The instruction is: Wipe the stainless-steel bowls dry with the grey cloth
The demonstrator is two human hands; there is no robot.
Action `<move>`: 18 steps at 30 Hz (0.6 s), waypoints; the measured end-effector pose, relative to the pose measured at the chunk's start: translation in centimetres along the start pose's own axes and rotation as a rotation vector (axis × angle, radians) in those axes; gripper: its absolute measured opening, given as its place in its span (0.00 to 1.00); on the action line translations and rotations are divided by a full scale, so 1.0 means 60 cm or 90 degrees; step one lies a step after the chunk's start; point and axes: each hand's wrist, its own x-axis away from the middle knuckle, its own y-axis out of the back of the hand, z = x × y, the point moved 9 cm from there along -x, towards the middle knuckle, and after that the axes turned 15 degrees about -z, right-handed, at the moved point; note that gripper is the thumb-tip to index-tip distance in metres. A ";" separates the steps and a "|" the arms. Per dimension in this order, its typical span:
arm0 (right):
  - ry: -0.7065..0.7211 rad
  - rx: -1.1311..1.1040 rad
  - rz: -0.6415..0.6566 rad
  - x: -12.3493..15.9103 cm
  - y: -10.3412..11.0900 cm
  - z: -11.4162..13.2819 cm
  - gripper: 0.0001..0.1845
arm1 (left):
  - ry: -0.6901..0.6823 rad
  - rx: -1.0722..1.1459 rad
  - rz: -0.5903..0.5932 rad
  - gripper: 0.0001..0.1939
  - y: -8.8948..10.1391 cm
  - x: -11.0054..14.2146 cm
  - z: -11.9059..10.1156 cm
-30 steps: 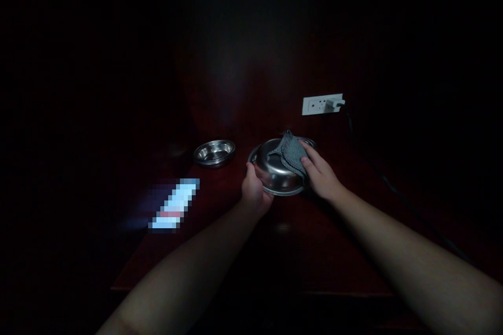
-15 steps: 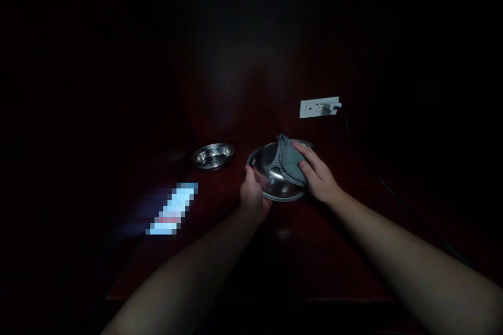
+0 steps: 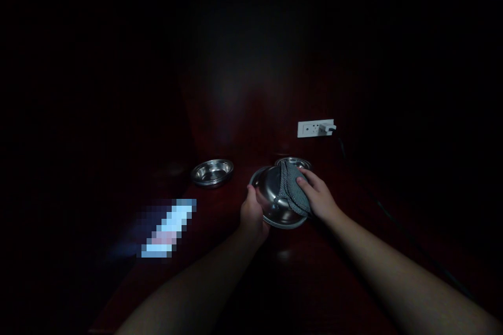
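A shiny metal bowl (image 3: 269, 191) is held bottom up above the dark red table (image 3: 220, 277). My left hand (image 3: 253, 214) grips its near left rim, thumb on the outside and the other fingers hidden beneath. Against the right side of the bowl, my right hand (image 3: 318, 193) presses a folded grey cloth (image 3: 296, 191), its fingers closed over the cloth. Just behind the bowl, another metal dish (image 3: 293, 161) shows in part, the rest covered by the bowl and cloth.
Stacked metal dishes (image 3: 212, 172) stand at the back left. A blurred-out bright screen (image 3: 168, 230) lies at the left. On the back wall is a white socket (image 3: 314, 128) with a plug in it, and a dark cable (image 3: 408, 235) runs down the right side.
The whole view has shifted, so everything sits lower in the picture. The cloth has slid slightly toward the right edge of the bowl, and more of the dish behind shows.
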 end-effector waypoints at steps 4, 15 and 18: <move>-0.048 -0.075 0.014 0.005 -0.005 0.002 0.26 | 0.010 -0.005 0.012 0.22 -0.005 0.001 -0.003; -0.100 -0.138 0.006 0.009 -0.010 -0.002 0.25 | 0.015 -0.017 0.050 0.21 -0.014 0.000 -0.004; -0.095 -0.073 -0.095 0.004 0.014 -0.016 0.25 | 0.025 -0.006 0.052 0.21 -0.013 -0.002 0.001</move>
